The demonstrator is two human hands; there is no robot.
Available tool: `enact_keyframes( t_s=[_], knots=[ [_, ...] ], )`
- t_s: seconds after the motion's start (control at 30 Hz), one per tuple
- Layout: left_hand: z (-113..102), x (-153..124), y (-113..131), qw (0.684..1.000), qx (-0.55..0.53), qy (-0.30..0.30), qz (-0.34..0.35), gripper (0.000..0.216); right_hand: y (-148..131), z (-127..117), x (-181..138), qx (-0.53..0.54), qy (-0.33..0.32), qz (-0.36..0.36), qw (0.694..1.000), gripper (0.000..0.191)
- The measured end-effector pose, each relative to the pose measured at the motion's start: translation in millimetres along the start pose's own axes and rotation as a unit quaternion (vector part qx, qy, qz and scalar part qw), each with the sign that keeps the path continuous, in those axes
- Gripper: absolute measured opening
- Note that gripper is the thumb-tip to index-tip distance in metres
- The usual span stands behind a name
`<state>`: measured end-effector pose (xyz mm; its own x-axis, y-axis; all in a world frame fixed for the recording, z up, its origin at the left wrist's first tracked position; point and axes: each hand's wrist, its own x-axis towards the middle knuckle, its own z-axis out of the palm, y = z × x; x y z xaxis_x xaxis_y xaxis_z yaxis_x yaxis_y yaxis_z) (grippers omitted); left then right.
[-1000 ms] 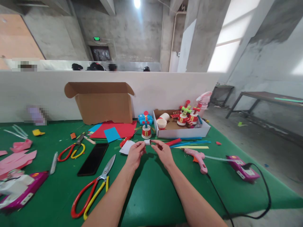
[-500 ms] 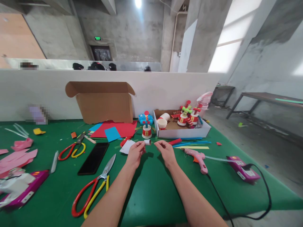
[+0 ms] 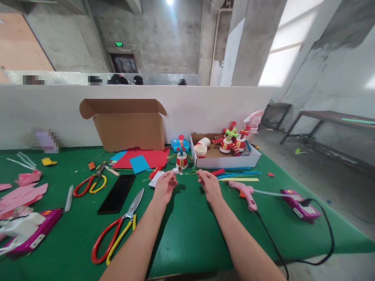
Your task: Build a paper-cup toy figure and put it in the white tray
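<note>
My left hand (image 3: 164,185) is raised over the green table (image 3: 181,234) and pinches a small white roll of paper (image 3: 176,170) at its fingertips. My right hand (image 3: 209,182) hovers a short way to the right of it, fingers curled together in a pinch; what they hold, if anything, is too small to make out. Just beyond the hands stands a small red and white paper-cup figure (image 3: 181,160). A white scrap of paper (image 3: 156,178) lies under the left hand's fingers.
Large red and yellow scissors (image 3: 117,232), a black phone (image 3: 116,188) and smaller scissors (image 3: 89,184) lie to the left. A pink glue gun (image 3: 244,193) with a black cord lies right. A white box of cup figures (image 3: 225,154), a cardboard box (image 3: 127,124) and coloured sheets (image 3: 140,159) sit behind.
My hands have drawn apart: the right one let go of the white roll and moved right, while the left kept it. The view has tilted slightly.
</note>
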<state>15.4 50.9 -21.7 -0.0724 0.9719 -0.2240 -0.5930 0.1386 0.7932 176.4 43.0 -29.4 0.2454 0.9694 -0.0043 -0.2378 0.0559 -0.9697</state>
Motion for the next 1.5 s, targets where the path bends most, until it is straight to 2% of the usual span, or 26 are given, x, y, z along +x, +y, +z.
enact_keyframes(
  t_s=[0.17, 0.3, 0.4, 0.5, 0.6, 0.67, 0.77, 0.87, 0.93, 1.0, 1.1, 1.17, 1.27, 1.37, 1.43, 1.5],
  knots=[
    [-1, -1, -3, 0.999, 0.038, -0.011, 0.006, 0.038, 1, 9, -11, -0.045, -0.059, -0.023, 0.997, 0.031],
    [0, -1, -4, 0.999, 0.039, -0.014, 0.004, 0.04, 2, 12, -13, -0.025, -0.094, -0.013, 0.995, 0.038],
    [-1, 0, -4, 1.0, 0.028, -0.008, 0.011, 0.041, 3, 14, -15, -0.078, -0.136, -0.013, 0.988, 0.047],
    [-1, 0, -3, 0.999, 0.019, -0.003, 0.026, 0.039, 4, 15, -20, -0.207, -0.18, -0.072, 0.959, 0.048],
    [-3, 1, -1, 0.998, 0.004, 0.005, 0.054, 0.037, 3, 16, -25, -0.288, -0.218, -0.171, 0.917, 0.03],
    [-4, 2, 1, 0.997, -0.003, 0.013, 0.07, 0.036, 3, 17, -26, -0.31, -0.225, -0.21, 0.9, 0.021],
    [-4, 3, 2, 0.997, -0.001, 0.014, 0.077, 0.035, 5, 18, -26, -0.317, -0.217, -0.22, 0.897, 0.016],
    [-3, 3, 1, 0.998, 0.006, 0.006, 0.068, 0.036, 7, 17, -22, -0.322, -0.193, -0.193, 0.907, 0.017],
    [-3, 2, 0, 0.998, 0.007, 0.003, 0.063, 0.036, 4, 10, -17, -0.36, -0.171, -0.183, 0.899, 0.019],
    [-3, 3, 0, 0.998, 0.002, 0.004, 0.06, 0.037, -2, -1, -11, -0.428, -0.137, -0.175, 0.876, 0.012],
    [-3, 3, 0, 0.999, -0.004, 0.009, 0.049, 0.038, -12, -21, 0, -0.574, -0.037, -0.09, 0.813, 0.023],
    [-3, 3, 0, 0.999, -0.002, 0.005, 0.041, 0.038, -16, -31, 5, -0.621, -0.019, -0.065, 0.781, 0.029],
    [-2, 2, -2, 0.999, 0.002, -0.004, 0.035, 0.039, -16, -36, 9, -0.651, -0.019, -0.065, 0.756, 0.028],
    [-1, 1, -3, 0.999, 0.001, -0.007, 0.035, 0.04, -14, -34, 9, -0.646, 0.006, -0.079, 0.759, 0.021],
    [0, 0, -1, 0.999, -0.001, -0.009, 0.043, 0.04, -13, -30, 7, -0.605, 0.015, -0.123, 0.787, 0.021],
    [2, -3, 2, 0.998, -0.003, -0.018, 0.064, 0.038, -12, -23, 3, -0.527, -0.014, -0.193, 0.827, 0.024]
  ],
)
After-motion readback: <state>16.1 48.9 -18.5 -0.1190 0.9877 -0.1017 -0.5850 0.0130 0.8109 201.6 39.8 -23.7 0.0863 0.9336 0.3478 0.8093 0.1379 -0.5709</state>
